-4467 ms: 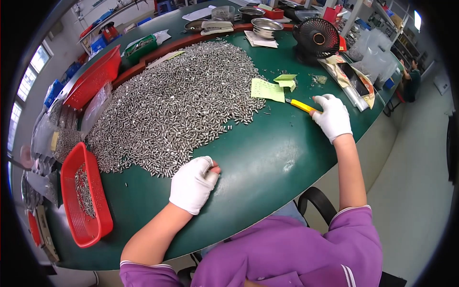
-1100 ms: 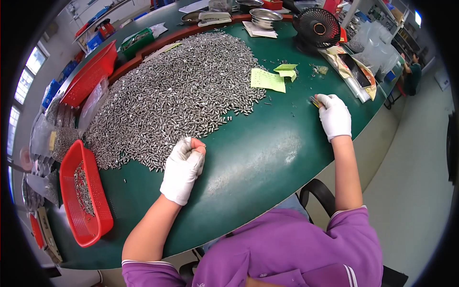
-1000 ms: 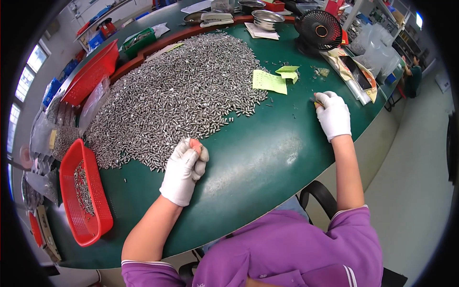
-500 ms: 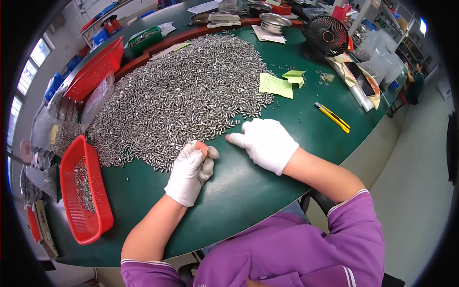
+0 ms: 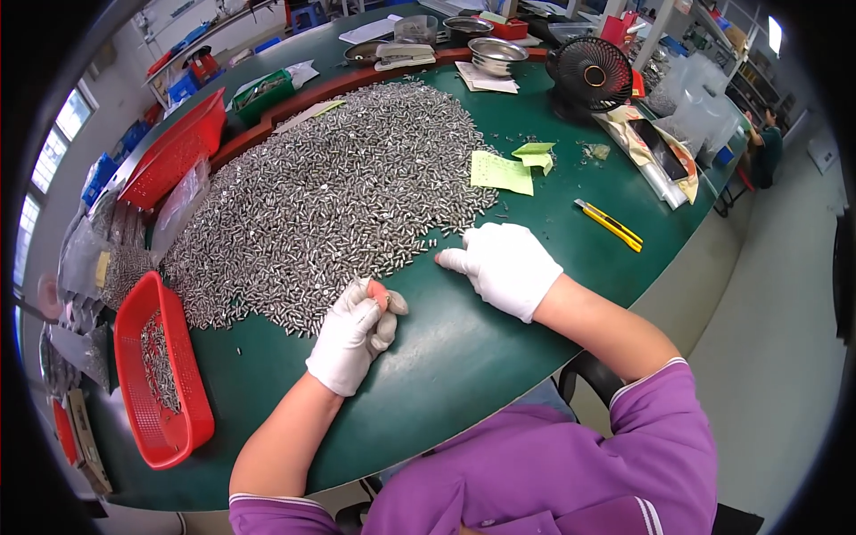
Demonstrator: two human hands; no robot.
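Observation:
A wide heap of small silvery metal pins (image 5: 330, 196) covers much of the green table (image 5: 446, 357). My left hand (image 5: 346, 343), in a white glove with bare fingertips, is at the heap's near edge. Its thumb and fingers are pinched together; a tiny glint shows between them, too small to name. My right hand (image 5: 510, 269), gloved likewise, rests at the heap's right edge by a few loose pins. Its bare-tipped digit stretches left, apart from the other fingers, which are partly hidden under the hand. I see nothing held there.
A red basket (image 5: 198, 392) with some pins stands at the left, another red basket (image 5: 178, 152) behind it. On the right lie a yellow cutter (image 5: 609, 226), green paper slips (image 5: 501, 172), a black fan (image 5: 590, 76) and a phone (image 5: 658, 147). A co-worker (image 5: 765, 147) is far right.
The view has tilted slightly, so the table's things sit a little lower and further left. My right hand is slightly further from the heap; my left hand keeps its pinch.

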